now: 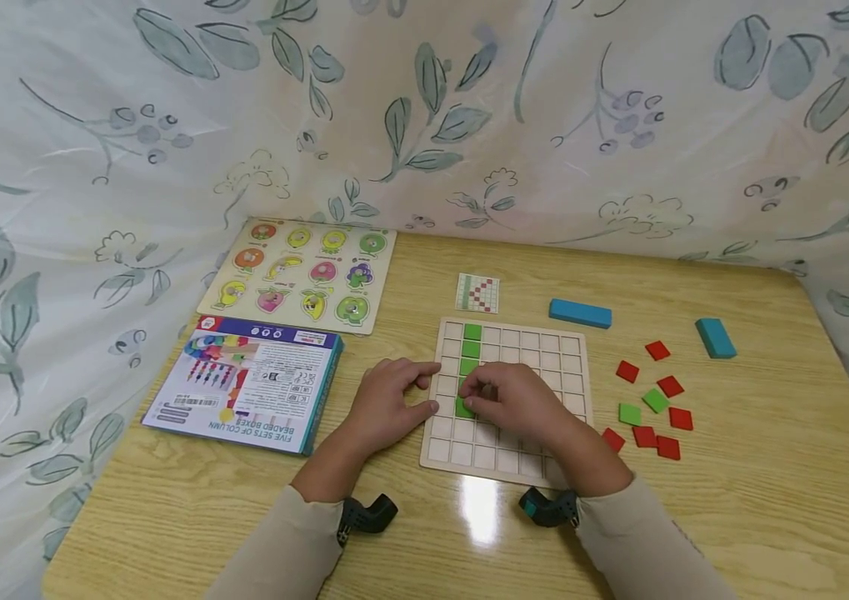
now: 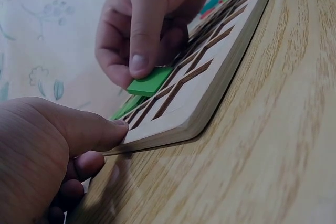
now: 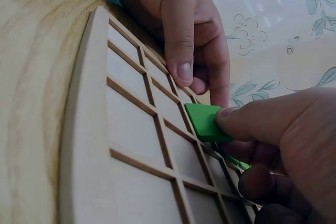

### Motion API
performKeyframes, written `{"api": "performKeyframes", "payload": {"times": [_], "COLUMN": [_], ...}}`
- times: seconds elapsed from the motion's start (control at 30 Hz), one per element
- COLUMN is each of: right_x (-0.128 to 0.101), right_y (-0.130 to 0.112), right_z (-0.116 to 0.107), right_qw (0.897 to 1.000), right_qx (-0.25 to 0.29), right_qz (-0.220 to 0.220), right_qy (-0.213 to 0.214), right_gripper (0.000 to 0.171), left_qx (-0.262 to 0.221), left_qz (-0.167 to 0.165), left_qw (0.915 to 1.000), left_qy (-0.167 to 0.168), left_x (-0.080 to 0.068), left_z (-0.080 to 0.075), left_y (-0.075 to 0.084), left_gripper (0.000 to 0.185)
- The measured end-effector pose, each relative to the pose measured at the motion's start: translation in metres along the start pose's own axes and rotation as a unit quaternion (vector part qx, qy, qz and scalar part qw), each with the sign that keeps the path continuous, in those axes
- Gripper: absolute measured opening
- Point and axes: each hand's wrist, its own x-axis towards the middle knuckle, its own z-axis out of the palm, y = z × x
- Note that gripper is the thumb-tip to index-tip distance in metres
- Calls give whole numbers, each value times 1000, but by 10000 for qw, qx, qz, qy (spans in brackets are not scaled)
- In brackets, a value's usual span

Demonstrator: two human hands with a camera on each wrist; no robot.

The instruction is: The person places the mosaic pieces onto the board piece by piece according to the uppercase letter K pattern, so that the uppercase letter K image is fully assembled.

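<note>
A square wooden grid board (image 1: 439, 450) lies on the table, several green tiles (image 1: 470, 367) set down its second column. My right hand (image 1: 521, 404) reaches over the board and pinches a green square tile (image 2: 149, 83) between thumb and fingers. The tile sits tilted over a cell of that column, close to the grid bars, in both wrist views. At the board's left edge is my left hand (image 1: 392, 398); its thumb (image 2: 105, 129) and index finger touch the rim, spread apart. My right hand hides part of the grid in the head view.
Several loose red tiles (image 1: 670, 386) and two green tiles (image 1: 630, 414) lie right of the board. Behind are a small pattern card (image 1: 477, 293) and two blue blocks (image 1: 580, 313). A box (image 1: 244, 383) and a fruit puzzle (image 1: 297, 275) lie left. A patterned curtain (image 1: 424, 108) hangs behind.
</note>
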Motion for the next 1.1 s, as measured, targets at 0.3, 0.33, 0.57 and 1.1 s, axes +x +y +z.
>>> {"api": "performKeyframes", "payload": {"times": [0.3, 0.33, 0.57, 1.1], "right_x": [-2, -3, -3, -13], "right_y": [1, 1, 2, 7], "right_z": [2, 2, 0, -10], "right_qw": [9998, 9997, 9991, 9994], "right_qx": [-85, -143, -322, -256], "right_qz": [125, 132, 12, -240], "right_qy": [-127, -162, -258, -73], "right_gripper": [21, 24, 29, 31], "left_qx": [20, 12, 63, 48], "left_qz": [44, 36, 29, 2], "left_qw": [10000, 10000, 10000, 10000], "left_qy": [-25, -43, -64, -65], "left_x": [0, 0, 1, 0], "left_z": [-1, -1, 1, 0], "left_y": [-1, -1, -2, -2], "left_gripper": [50, 50, 50, 51]}}
